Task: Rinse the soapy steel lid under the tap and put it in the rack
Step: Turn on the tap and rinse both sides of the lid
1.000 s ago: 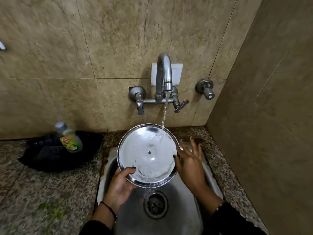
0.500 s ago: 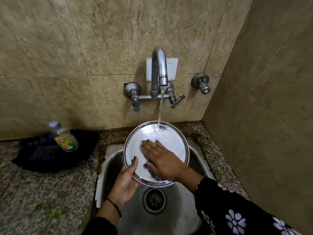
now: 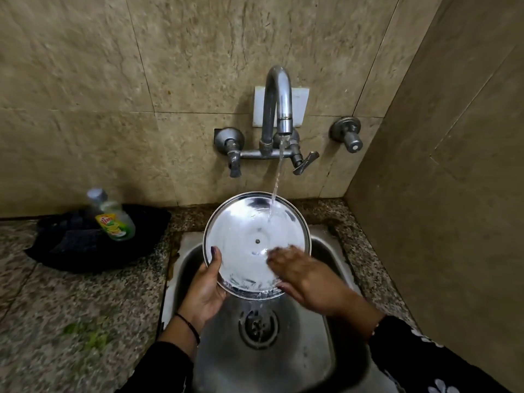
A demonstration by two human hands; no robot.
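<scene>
A round steel lid (image 3: 249, 236) with a small centre rivet is held tilted over the steel sink (image 3: 320, 330). Water runs from the curved tap (image 3: 279, 100) onto the lid's upper right part and drips off its lower edge toward the drain (image 3: 258, 326). My left hand (image 3: 205, 290) grips the lid's lower left rim, thumb on its face. My right hand (image 3: 304, 277) lies flat with its fingers spread on the lid's lower right face. No rack is in view.
A dish soap bottle (image 3: 113, 219) lies on a black cloth (image 3: 71, 245) on the speckled granite counter (image 3: 71, 321) to the left. Tiled walls close in behind and at the right. A separate valve knob (image 3: 347, 134) sticks out right of the tap.
My right hand went from the lid's right rim onto its face, then slid down to the lower right. The left hand kept its grip on the lid under the stream.
</scene>
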